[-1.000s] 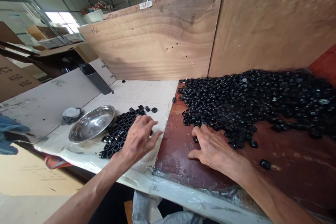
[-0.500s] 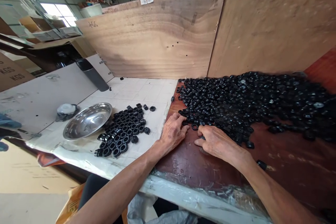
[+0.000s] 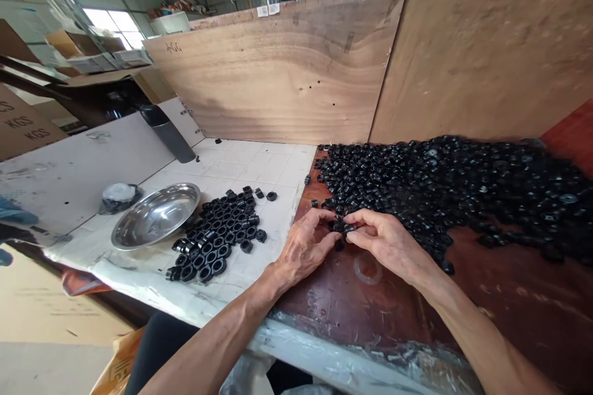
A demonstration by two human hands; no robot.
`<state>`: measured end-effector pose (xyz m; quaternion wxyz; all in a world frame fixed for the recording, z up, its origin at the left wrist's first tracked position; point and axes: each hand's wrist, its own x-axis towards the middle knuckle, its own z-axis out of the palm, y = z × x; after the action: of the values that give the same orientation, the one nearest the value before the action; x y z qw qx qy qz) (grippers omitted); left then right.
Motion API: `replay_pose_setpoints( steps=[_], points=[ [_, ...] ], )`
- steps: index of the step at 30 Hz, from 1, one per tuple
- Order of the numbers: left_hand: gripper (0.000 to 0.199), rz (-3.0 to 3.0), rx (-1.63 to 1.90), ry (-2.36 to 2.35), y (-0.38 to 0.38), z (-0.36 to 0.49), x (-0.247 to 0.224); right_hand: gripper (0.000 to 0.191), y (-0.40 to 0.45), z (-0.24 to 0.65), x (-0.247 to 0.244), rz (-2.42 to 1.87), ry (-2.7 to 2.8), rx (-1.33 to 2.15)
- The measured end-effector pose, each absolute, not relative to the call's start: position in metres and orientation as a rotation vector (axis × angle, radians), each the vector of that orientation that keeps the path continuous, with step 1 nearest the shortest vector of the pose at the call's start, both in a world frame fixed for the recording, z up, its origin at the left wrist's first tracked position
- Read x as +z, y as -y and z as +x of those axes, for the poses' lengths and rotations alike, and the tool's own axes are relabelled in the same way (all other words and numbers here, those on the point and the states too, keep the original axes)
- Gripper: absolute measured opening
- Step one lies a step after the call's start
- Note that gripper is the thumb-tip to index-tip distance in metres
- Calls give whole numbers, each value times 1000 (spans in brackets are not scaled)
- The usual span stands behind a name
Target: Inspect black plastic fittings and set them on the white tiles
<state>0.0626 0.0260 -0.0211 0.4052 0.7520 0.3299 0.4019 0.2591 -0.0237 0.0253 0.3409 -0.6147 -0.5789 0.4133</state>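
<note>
My left hand (image 3: 306, 242) and my right hand (image 3: 386, 241) meet over the reddish-brown board (image 3: 333, 296), just in front of a big heap of black ring-shaped nuts (image 3: 384, 176). Between my fingertips sits a small cluster of black nuts (image 3: 340, 227). The left thumb and fingers curl around its left side, while the right thumb and forefinger pinch at its right side. Fingers partly cover these pieces, so how many there are is hidden. To the left, on the white covered surface, more black nuts (image 3: 217, 231) lie grouped, mostly flat with their holes showing.
A steel bowl (image 3: 157, 216) rests tilted beside the grouped nuts. Behind it are a dark bottle (image 3: 169, 134) and a wrapped white item (image 3: 118, 194). Plywood panels (image 3: 278, 77) wall off the back. A faint clear ring (image 3: 368, 270) lies near my right wrist.
My hands have come together, the left one shifting right, and both now close around a few nuts in front of the heap. The faint ring on the board has come into sight.
</note>
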Motion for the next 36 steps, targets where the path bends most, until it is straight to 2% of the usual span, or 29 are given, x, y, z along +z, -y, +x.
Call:
replay_pose_setpoints(
  steps=[6, 12, 19, 25, 31, 36],
  points=[
    [28, 1276, 959, -631, -21, 66, -2, 30, 25, 256, 26, -1395, 1342, 1134],
    [28, 1017, 966, -550, -24, 64, 3, 26, 26, 251, 24, -1367, 1351, 914],
    [29, 1070, 933, -572, -22, 64, 4, 11, 30, 245, 24, -1311, 1583, 622],
    [24, 1238, 1061, -647, -19, 66, 5, 14, 31, 244, 24, -1344, 1586, 575],
    [22, 1371, 1098, -652, -19, 65, 2, 7, 32, 241, 28, -1318, 1662, 432],
    [20, 1470, 1153, -620, -20, 65, -1, 15, 32, 236, 25, -1326, 1679, 398]
  ],
)
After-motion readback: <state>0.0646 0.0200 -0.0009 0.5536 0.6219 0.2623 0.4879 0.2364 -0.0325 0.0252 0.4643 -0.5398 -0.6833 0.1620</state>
